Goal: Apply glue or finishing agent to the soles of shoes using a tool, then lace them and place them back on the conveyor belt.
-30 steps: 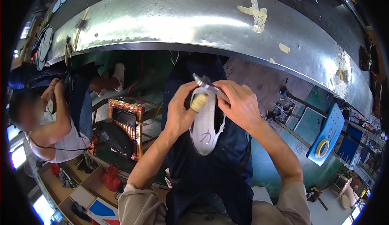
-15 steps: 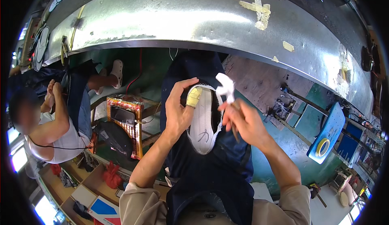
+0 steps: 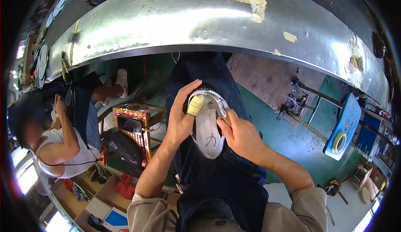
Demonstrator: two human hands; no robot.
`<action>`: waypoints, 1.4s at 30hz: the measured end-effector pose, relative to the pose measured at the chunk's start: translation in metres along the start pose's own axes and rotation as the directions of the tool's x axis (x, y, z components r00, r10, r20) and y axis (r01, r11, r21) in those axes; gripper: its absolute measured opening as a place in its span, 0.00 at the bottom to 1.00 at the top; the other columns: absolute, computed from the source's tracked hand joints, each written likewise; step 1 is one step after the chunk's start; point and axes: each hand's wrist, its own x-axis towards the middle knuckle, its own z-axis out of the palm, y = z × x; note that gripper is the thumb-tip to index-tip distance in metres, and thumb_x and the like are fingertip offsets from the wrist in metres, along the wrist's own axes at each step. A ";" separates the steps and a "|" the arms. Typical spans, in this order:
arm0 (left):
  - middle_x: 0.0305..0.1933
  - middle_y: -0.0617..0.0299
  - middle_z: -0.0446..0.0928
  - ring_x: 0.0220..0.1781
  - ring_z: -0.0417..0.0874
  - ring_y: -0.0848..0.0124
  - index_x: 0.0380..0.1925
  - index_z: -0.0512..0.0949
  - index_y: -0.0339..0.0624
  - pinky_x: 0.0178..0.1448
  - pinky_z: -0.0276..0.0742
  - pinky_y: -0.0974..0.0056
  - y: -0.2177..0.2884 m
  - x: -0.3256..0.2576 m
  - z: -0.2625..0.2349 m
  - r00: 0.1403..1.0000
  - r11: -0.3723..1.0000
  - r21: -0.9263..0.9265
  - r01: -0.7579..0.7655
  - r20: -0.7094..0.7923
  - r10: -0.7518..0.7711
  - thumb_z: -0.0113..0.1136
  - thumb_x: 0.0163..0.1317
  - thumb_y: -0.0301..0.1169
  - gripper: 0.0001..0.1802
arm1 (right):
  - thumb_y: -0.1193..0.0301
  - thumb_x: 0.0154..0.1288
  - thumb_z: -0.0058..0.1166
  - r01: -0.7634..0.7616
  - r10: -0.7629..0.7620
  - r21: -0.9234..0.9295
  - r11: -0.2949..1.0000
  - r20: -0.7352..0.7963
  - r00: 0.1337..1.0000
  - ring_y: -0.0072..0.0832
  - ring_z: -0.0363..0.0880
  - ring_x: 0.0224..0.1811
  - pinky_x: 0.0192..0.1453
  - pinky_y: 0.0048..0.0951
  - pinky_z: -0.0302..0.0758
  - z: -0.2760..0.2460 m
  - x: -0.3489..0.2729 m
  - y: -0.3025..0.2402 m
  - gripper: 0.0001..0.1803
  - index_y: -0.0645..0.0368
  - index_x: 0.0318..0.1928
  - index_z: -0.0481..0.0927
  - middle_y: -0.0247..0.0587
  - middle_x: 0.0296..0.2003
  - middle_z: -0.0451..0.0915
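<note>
A white shoe [image 3: 207, 128] lies sole-up on my lap, over a dark blue apron [image 3: 217, 182]. My left hand [image 3: 180, 121] grips its left side, with yellow tape wrapped round the thumb. My right hand [image 3: 239, 135] holds a slim metal tool [image 3: 218, 105] against the shoe's right edge near the toe. Both forearms come up from the lower edge in tan sleeves.
A long shiny metal bench edge [image 3: 209, 23] with tape scraps runs across the top. A seated person [image 3: 54, 140] is at the left beside a small wooden stool [image 3: 135, 125]. A yellow tape roll [image 3: 339, 142] rests on a blue board at the right. Cardboard boxes sit lower left.
My right hand, raised and pulling a white strip away from the shoe half a second ago, has come back down onto the shoe's right edge with the metal tool.
</note>
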 end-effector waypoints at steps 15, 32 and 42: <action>0.73 0.52 0.68 0.73 0.66 0.60 0.70 0.69 0.41 0.78 0.58 0.59 -0.023 0.006 0.018 0.997 0.973 0.217 -0.075 0.021 0.072 0.43 0.75 0.27 0.24 | 0.65 0.76 0.57 0.088 -0.129 -0.316 0.945 -0.111 0.985 0.50 0.85 0.27 0.32 0.45 0.79 -0.001 0.038 -0.001 0.12 0.62 0.46 0.74 0.49 0.24 0.82; 0.70 0.54 0.75 0.70 0.74 0.68 0.77 0.65 0.40 0.75 0.67 0.64 0.001 -0.016 -0.010 0.985 0.986 0.092 0.137 0.092 -0.146 0.60 0.71 0.19 0.35 | 0.73 0.55 0.58 0.736 -0.458 -0.530 0.422 0.575 0.677 0.32 0.87 0.33 0.34 0.33 0.82 -0.037 0.005 -0.023 0.06 0.59 0.33 0.77 0.43 0.28 0.83; 0.80 0.53 0.65 0.81 0.64 0.61 0.80 0.58 0.42 0.83 0.58 0.56 -0.036 -0.112 0.031 0.795 0.481 -0.759 0.438 0.078 -0.601 0.35 0.86 0.41 0.29 | 0.58 0.79 0.53 0.350 -0.087 -0.467 0.812 0.497 0.864 0.42 0.85 0.24 0.29 0.39 0.80 -0.021 -0.028 -0.032 0.19 0.62 0.36 0.75 0.48 0.22 0.82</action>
